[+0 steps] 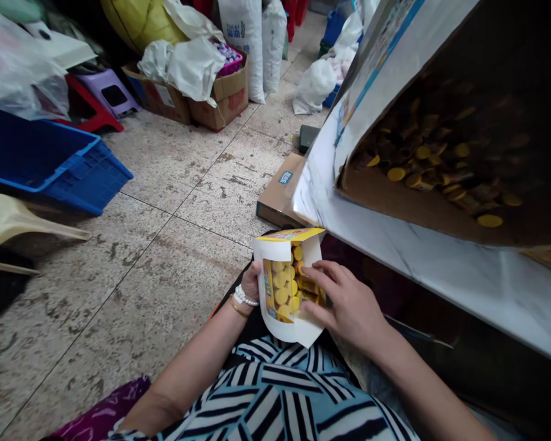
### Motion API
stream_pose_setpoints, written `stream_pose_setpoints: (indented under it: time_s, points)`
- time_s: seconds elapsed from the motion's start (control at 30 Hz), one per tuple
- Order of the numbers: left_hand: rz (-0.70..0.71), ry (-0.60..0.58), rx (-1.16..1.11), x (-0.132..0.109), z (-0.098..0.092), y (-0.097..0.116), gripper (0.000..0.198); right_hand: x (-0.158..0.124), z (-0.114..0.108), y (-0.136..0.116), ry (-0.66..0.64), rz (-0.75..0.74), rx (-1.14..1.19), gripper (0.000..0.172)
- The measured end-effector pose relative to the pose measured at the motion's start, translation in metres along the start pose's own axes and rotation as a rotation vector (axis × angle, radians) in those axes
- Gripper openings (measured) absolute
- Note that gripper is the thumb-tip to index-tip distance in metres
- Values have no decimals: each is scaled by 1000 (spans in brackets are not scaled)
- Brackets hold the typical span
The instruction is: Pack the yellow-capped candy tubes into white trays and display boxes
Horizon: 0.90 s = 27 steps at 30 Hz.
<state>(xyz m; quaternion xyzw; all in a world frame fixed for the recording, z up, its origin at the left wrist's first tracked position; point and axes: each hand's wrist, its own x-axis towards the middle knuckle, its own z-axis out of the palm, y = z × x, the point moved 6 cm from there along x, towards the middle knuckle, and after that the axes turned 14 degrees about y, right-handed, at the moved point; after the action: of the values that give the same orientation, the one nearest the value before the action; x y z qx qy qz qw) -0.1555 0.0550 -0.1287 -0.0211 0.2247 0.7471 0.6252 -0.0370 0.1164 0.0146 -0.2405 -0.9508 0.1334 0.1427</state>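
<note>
A small white and yellow box (279, 331) with open flaps rests over my lap, and several yellow-capped pieces (282, 296) fill its inside. My left hand (251, 283) holds the box by its left side; most of its fingers are hidden behind the cardboard. Over the open right side, my right hand (344, 300) has its fingers spread, with the fingertips at the pieces inside. Whether those fingertips grip a piece cannot be made out. To the right, a large cardboard carton (371, 222) lies open with many similar yellow-capped pieces (416, 180) in it.
The carton stands on a white marbled table (422, 269) at the right. A flat brown box (280, 190) is on the floor beside it. At the left are a blue crate (92, 184) and a cream stool (13, 220). Cartons (229, 101) and white sacks (243, 43) stand farther back.
</note>
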Motion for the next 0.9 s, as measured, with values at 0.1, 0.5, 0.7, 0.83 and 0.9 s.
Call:
stream_pose_setpoints:
  time_s: [0.1, 0.5, 0.7, 0.83, 0.9]
  points:
    - [-32, -43, 0, -2, -1, -1, 75, -8, 3, -6, 26, -37, -95, 39]
    - [-126, -426, -111, -10, 33, 9, 74, 136, -128, 112, 665, 217, -204, 40]
    - [-101, -355, -59, -13, 23, 8, 80, 185, -95, 134, 369, 289, -417, 36]
    - [-61, -316, -47, -12, 8, 11, 82, 124, -83, 139, 517, 303, -371, 36]
    - [-59, -296, -47, -10, 7, 13, 85, 95, -90, 152, 547, 355, -332, 44]
